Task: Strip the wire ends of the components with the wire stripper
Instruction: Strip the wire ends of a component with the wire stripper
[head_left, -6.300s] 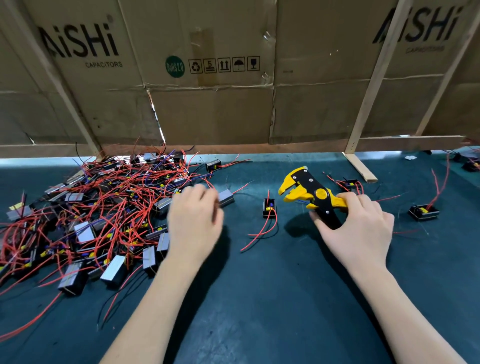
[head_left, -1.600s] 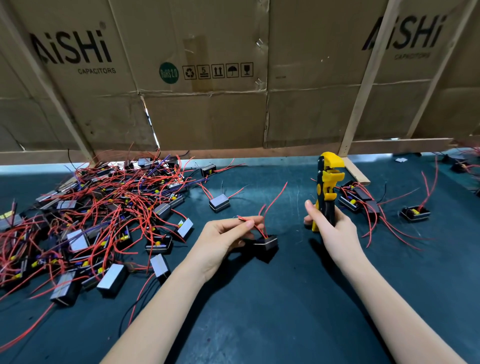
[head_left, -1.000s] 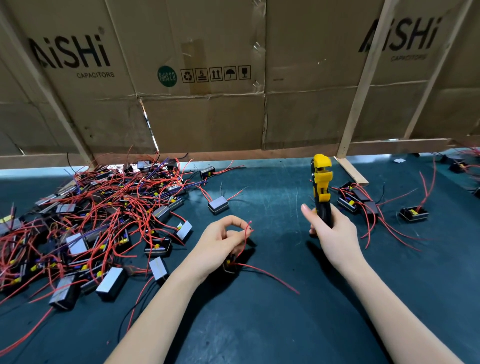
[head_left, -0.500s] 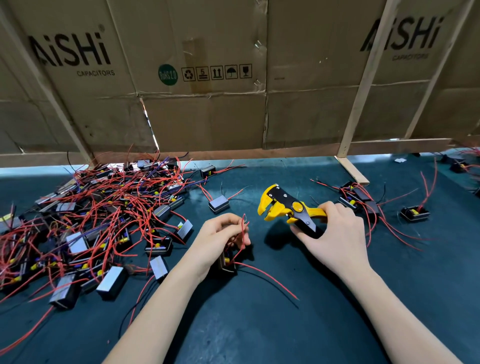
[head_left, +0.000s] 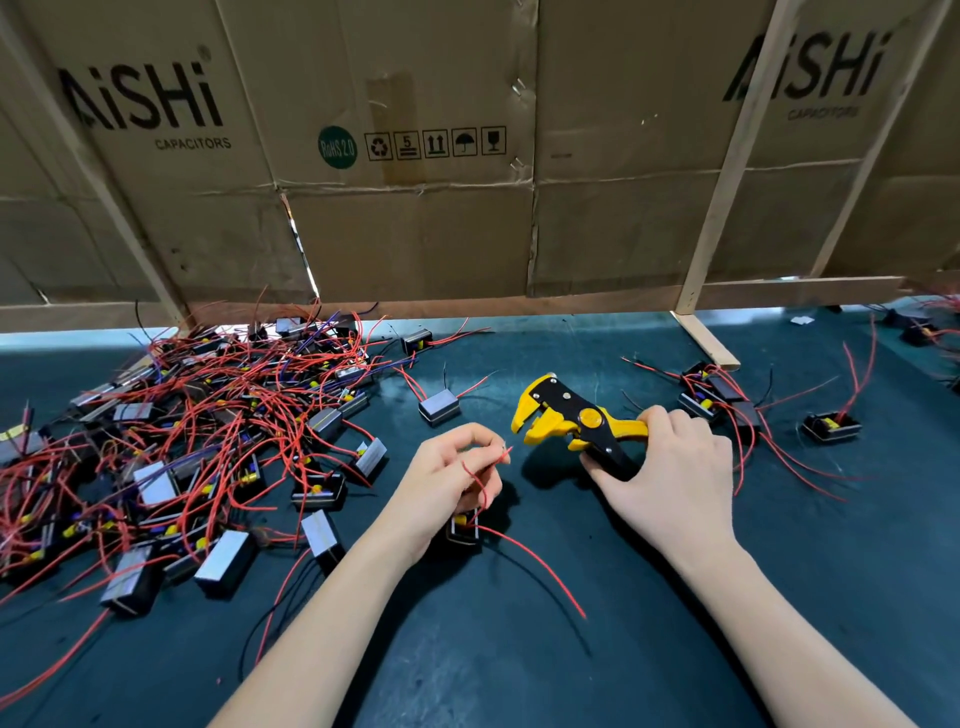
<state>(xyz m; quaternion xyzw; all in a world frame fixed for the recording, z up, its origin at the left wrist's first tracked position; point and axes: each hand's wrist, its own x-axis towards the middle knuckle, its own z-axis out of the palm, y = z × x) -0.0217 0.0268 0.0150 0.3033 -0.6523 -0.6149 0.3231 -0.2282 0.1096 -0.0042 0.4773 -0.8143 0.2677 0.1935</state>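
The left hand (head_left: 447, 478) pinches 1 red wire end (head_left: 501, 457) mid-table (head_left: 675, 649); its component (head_left: 464, 527) hangs below. The right hand (head_left: 670, 467) grips 1 wire stripper (head_left: 571, 423), its mouth agape just beside the end. Feed the tip squarely, shallow, then squeeze. The left pile (head_left: 197, 441) defies counting; about 4 components (head_left: 722, 400) lie right.

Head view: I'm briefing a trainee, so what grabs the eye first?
The yellow-and-black wire stripper, gripped by the right hand at centre. Beside it, the left hand pinches a thin red wire. A tangled heap of red-wired components fills the left.
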